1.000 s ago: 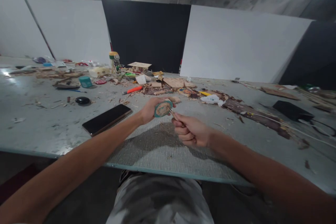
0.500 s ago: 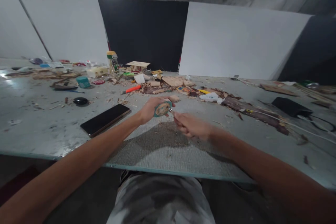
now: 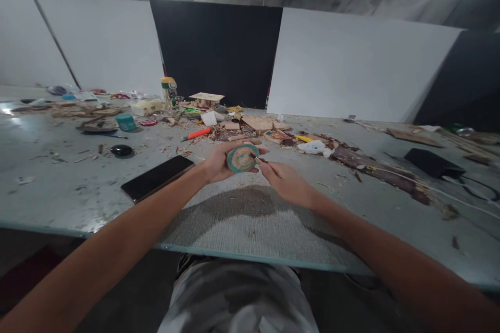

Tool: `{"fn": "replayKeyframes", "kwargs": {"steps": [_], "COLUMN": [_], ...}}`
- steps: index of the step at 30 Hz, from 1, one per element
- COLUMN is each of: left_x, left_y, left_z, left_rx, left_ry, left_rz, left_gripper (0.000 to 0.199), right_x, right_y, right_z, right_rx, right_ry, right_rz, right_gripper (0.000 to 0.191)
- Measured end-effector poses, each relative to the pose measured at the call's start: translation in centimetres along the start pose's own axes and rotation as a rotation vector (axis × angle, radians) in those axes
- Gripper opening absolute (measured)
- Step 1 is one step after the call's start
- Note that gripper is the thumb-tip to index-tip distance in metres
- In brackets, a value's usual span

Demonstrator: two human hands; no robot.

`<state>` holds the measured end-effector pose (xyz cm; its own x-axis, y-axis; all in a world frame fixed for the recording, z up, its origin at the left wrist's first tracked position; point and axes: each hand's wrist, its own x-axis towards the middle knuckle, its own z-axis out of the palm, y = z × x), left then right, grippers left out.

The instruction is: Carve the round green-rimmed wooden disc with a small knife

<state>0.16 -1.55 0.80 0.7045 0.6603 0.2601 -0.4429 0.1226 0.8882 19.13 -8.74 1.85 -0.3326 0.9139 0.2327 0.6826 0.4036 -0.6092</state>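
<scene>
My left hand is wrapped round a small round disc with a teal rim and a tan, wood-coloured face, held above the table. The disc's face is turned up toward the camera. In my right hand is a thin tool, pinched between thumb and fingers, its dark tip at the right part of the disc's face. A black phone lies on the table to the left of my hands.
The table bears wood shavings and scraps. Behind my hands lie an orange-red knife and a yellow tool. To the left are a teal jar and a black oval object; at right, bark and a black box.
The disc has tilted so that more of its face shows. My right hand has shifted slightly, and the tool tip is now over the disc's right part. The camera view has shifted slightly.
</scene>
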Motion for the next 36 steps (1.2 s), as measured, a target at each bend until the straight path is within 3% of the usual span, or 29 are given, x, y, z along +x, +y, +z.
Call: {"fn": "replayKeyframes", "kwargs": {"steps": [3,9,16,21,24,26,28,31,33,34,36], "left_x": [-0.2,0.0,0.3,0.2,0.0,0.0,0.0,0.0,0.0,0.0,-0.1], "left_y": [0.3,-0.1,-0.6,-0.7,-0.8,-0.9,-0.9,-0.9,-0.9,-0.8,-0.7], "left_z": [-0.1,0.0,0.2,0.4,0.5,0.6,0.6,0.7,0.9,1.0,1.2], "left_rx": [-0.057,-0.046,0.037,0.160,0.242,0.285,0.299,0.296,0.312,0.327,0.357], "left_ry": [-0.011,-0.026,0.009,0.040,0.070,0.086,0.101,0.111,0.114,0.122,0.150], "left_rz": [-0.031,0.034,0.087,0.150,0.185,0.192,0.199,0.216,0.215,0.210,0.203], "left_gripper": [0.041,0.049,0.043,0.039,0.034,0.033,0.033,0.032,0.032,0.032,0.032], "right_x": [-0.3,-0.6,-0.5,-0.9,-1.1,-1.0,-0.9,-0.6,-0.5,-0.5,-0.6], "right_y": [-0.2,-0.5,-0.3,-0.9,-1.3,-1.5,-1.6,-1.4,-1.4,-1.5,-1.7], "right_z": [0.1,0.1,0.1,-0.1,-0.4,-0.5,-0.2,0.7,1.0,1.0,0.6], "right_rx": [-0.157,-0.115,-0.068,0.266,0.642,0.790,0.740,0.361,0.220,0.245,0.484], "right_ry": [0.081,-0.003,-0.052,-0.208,-0.441,-0.573,-0.520,-0.158,-0.012,-0.031,-0.219], "right_rz": [-0.066,-0.054,-0.020,0.187,0.405,0.478,0.454,0.239,0.138,0.152,0.294], "right_gripper": [0.033,0.037,0.042,0.042,0.040,0.039,0.040,0.040,0.039,0.038,0.039]}}
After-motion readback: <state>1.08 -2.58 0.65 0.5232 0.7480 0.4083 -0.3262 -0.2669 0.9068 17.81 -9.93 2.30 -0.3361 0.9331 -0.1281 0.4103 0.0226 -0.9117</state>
